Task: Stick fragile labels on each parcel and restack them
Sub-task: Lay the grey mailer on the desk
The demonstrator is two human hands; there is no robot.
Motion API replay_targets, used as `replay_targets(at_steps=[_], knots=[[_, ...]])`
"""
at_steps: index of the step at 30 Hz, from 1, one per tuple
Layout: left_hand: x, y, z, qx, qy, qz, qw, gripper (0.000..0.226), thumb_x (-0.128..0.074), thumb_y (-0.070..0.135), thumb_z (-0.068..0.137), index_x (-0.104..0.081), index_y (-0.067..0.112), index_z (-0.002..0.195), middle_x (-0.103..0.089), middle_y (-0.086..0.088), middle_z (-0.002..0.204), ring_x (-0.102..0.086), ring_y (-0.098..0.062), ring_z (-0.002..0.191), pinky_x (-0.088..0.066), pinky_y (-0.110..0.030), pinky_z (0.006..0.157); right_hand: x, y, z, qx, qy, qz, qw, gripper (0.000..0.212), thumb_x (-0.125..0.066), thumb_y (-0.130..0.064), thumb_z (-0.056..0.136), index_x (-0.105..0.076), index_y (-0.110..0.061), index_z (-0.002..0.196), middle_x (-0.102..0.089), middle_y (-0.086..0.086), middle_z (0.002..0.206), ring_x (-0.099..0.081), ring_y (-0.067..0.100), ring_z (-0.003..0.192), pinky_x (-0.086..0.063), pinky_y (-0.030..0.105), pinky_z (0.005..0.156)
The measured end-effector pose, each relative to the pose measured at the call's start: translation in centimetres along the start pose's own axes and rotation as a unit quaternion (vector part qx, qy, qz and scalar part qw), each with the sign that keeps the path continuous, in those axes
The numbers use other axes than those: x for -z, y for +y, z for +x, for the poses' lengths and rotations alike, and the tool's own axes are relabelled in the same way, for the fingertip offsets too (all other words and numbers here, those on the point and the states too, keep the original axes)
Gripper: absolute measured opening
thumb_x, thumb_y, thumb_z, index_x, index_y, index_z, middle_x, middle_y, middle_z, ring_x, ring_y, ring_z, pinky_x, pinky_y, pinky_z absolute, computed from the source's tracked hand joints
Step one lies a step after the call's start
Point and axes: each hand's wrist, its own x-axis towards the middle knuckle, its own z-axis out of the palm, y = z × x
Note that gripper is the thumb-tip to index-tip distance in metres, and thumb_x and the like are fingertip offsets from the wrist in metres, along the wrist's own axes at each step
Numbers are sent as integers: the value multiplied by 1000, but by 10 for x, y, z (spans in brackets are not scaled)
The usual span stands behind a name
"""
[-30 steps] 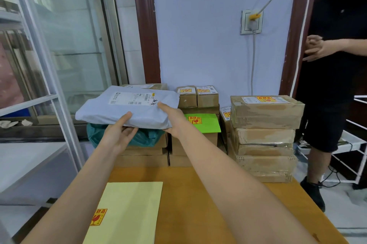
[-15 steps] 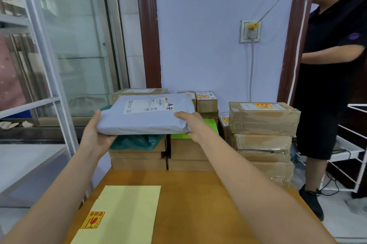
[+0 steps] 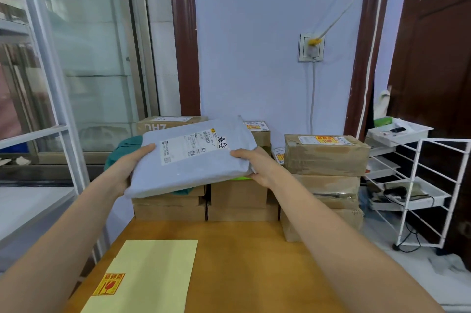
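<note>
Grey plastic mailer parcel [image 3: 193, 157] hangs tilted above the brown cardboard boxes [image 3: 237, 198], each hand's grip clamped on one end: left hand [image 3: 132, 162], right hand [image 3: 251, 165]. One red-and-yellow fragile sticker [image 3: 108, 284] sits on one pale yellow backing sheet [image 3: 150, 274] on the wooden counter [image 3: 242, 261].

Evenly and softly lit, bright from the glass window [image 3: 84, 63] at left, with pale glare and hazy reflections across its panes. Only faint shadows under the grey parcel [image 3: 193, 157] right of that window. Sharp at centre, print on the parcel readable. Bowed by wide-angle distortion toward the edges; window frame curved, forearms stretched and slightly soft.
</note>
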Motion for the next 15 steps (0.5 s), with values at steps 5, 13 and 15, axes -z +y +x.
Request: replay_targets(at_steps=[5, 13, 15], knots=[[-9, -2, 0, -26, -4, 23, 999, 40, -67, 43, 83, -63, 16, 112, -69, -11, 106, -65, -28, 91, -51, -40, 87, 10, -2, -9, -22, 6, 16, 1000, 37, -64, -18, 89, -59, -9, 124, -69, 1, 102, -65, 17, 91, -53, 30, 77], [-26, -26, -17, -102, -57, 29, 993, 31, -61, 36, 89, -63, 18, 114, -72, -7, 106, -70, -27, 90, -53, -38, 78, 36, 7, -32, -42, 37, 20, 998, 20, -63, -38, 89, -66, -22, 100, -73, -1, 97, -66, 18, 99, -49, 34, 94], [-30, -35, -23, -114, -93, 14, 989, 37, -61, 35, 89, -60, 17, 121, -71, -9, 110, -70, -28, 93, -55, -36, 72, 42, 11, -38, -33, 37, 23, 999, 17, -62, -35, 90, -65, -22, 99, -74, -2, 93, -68, 18, 93, -52, 35, 88]])
